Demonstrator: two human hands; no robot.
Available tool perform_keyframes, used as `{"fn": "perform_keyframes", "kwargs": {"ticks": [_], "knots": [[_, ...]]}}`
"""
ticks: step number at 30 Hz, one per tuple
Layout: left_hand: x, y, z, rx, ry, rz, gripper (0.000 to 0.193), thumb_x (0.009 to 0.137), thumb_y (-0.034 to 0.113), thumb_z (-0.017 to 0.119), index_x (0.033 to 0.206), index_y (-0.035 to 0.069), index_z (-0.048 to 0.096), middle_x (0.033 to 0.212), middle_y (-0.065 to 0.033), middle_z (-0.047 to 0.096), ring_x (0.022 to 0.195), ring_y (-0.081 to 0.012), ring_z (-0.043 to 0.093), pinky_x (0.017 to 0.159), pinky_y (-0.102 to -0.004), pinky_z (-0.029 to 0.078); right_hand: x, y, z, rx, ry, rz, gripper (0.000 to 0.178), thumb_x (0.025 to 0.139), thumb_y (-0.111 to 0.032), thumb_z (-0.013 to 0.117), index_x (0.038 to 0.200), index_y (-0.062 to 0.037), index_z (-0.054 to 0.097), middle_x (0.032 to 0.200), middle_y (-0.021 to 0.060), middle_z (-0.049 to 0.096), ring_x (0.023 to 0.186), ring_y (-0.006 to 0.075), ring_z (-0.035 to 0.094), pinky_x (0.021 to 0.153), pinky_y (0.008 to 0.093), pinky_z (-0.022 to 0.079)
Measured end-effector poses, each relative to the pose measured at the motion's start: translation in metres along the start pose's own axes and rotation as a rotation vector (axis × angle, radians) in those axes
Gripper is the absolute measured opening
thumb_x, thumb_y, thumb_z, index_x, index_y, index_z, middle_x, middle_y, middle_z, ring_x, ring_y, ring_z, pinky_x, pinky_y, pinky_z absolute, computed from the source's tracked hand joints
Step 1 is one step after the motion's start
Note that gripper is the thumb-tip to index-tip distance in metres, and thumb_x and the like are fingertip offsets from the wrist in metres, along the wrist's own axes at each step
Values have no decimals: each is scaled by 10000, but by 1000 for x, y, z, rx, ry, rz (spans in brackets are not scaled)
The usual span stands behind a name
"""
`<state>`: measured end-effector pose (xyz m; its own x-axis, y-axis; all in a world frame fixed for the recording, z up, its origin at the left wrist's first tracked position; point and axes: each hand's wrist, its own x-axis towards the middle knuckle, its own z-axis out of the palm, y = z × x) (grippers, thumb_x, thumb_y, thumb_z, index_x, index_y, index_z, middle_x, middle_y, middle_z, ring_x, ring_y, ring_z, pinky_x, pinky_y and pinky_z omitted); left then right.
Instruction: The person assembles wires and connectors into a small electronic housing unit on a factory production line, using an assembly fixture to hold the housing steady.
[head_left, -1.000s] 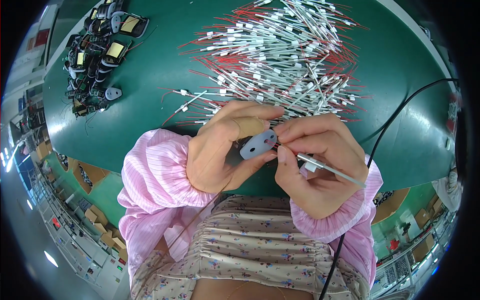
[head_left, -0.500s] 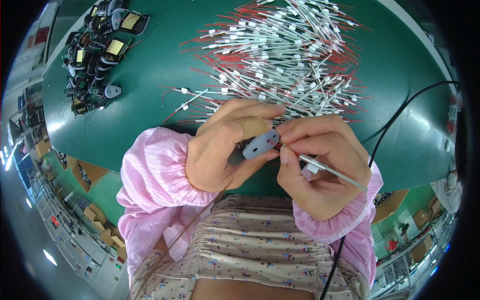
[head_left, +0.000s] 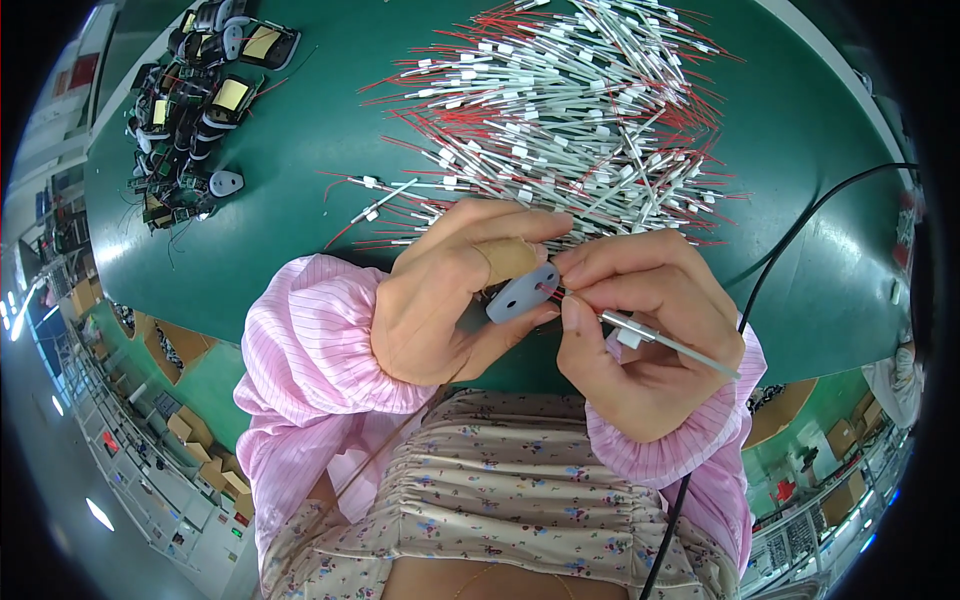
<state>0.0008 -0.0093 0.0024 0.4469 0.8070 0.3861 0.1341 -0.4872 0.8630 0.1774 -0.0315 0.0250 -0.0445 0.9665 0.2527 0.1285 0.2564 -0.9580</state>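
One grey oval cap sits near the centre of the frame, tilted, held between the thumb and fingers of the left hand, whose grip is closed around it. The right hand, just beside it, has its grip pinched on thin wires close to the cap's holed face; a white stick with a metal sleeve lies across that palm, pointing to the lower right. The step in hand looks like working the wires at one of the holes, though how far they reach inside cannot be told.

To do it well, the person should hold the cap firm with its face turned toward the right hand, and pinch the wires near their ends so they do not buckle. A small, straight push or pull would suit them better than a tug, and the stick is best left loose in the palm so its weight does not drag. Working low over the table, clear of the heap of sticks at the upper centre, should prevent snagging.
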Motion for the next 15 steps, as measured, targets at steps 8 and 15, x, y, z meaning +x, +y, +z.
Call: {"fn": "perform_keyframes", "kwargs": {"ticks": [8, 15], "knots": [[0, 1, 0, -5, -2, -8, 452, 639, 1, 806, 1010, -23, 549, 1080, -241, 637, 962, -359, 626, 764, -386, 530, 0, 0, 0, 27, -9, 5, 164, 659, 72, 723, 780, 24, 622, 835, 131, 639, 675, 188, 636, 586, 262, 500], [-1, 0, 0, -2, 1, 1, 467, 641, 8, 810, 1022, -22, 541, 1080, -242, 637, 957, -358, 625, 760, -384, 530, -1, -1, -1, 25, -11, 13, 160, 665, 72, 722, 782, 23, 625, 840, 130, 638, 660, 174, 623, 569, 253, 485]]}}
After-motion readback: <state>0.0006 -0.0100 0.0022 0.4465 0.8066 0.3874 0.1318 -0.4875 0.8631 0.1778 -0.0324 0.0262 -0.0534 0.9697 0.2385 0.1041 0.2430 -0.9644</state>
